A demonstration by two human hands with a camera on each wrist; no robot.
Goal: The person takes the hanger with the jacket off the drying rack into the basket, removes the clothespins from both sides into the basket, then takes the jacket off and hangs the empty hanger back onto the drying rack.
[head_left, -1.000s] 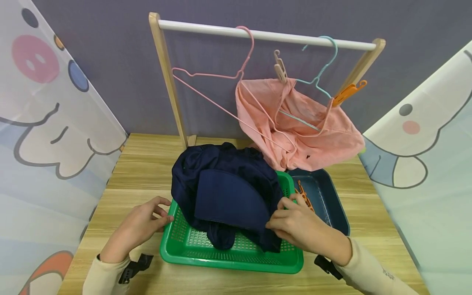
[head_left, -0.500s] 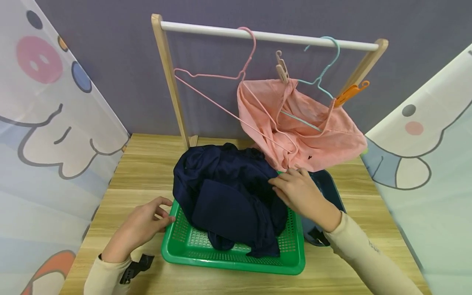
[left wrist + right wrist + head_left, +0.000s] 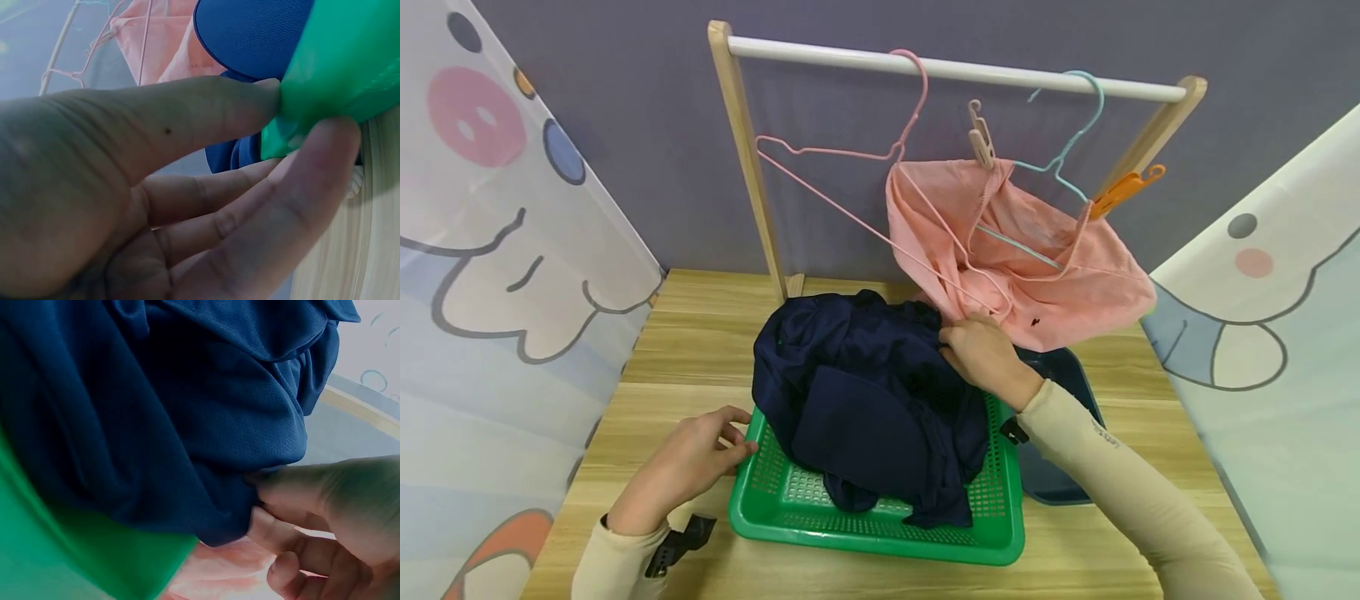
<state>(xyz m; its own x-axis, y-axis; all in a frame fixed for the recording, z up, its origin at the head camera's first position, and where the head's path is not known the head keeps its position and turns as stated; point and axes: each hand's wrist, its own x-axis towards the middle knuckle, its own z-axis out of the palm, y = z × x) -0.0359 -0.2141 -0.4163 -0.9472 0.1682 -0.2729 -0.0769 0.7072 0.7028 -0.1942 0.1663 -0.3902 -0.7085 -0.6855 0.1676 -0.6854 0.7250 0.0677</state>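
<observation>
A navy blue garment (image 3: 865,417) lies bunched in a green plastic basket (image 3: 880,542), heaped over its far rim. Its smooth flat panel faces up near the middle. At the basket's left side my left hand (image 3: 696,458) holds the rim, thumb on the inner face and fingers outside, as the left wrist view shows. My right hand (image 3: 985,354) is at the far right corner, close in front of the hanging pink garment (image 3: 1075,300). In the right wrist view, its thumb and index finger pinch an edge of the navy cloth (image 3: 225,512).
A wooden rack with a white rail (image 3: 850,58) stands behind the basket. From it hang a bare pink hanger (image 3: 842,154) and a light blue hanger (image 3: 1063,158) inside the pink garment, with a beige clip (image 3: 981,142) and orange clip (image 3: 1127,192). A dark blue tray (image 3: 1052,483) sits right.
My right hand has left the garment's near right part, moved away to the far right corner and taken the cloth's edge there. The flat panel has shifted slightly nearer. The left hand stays put.
</observation>
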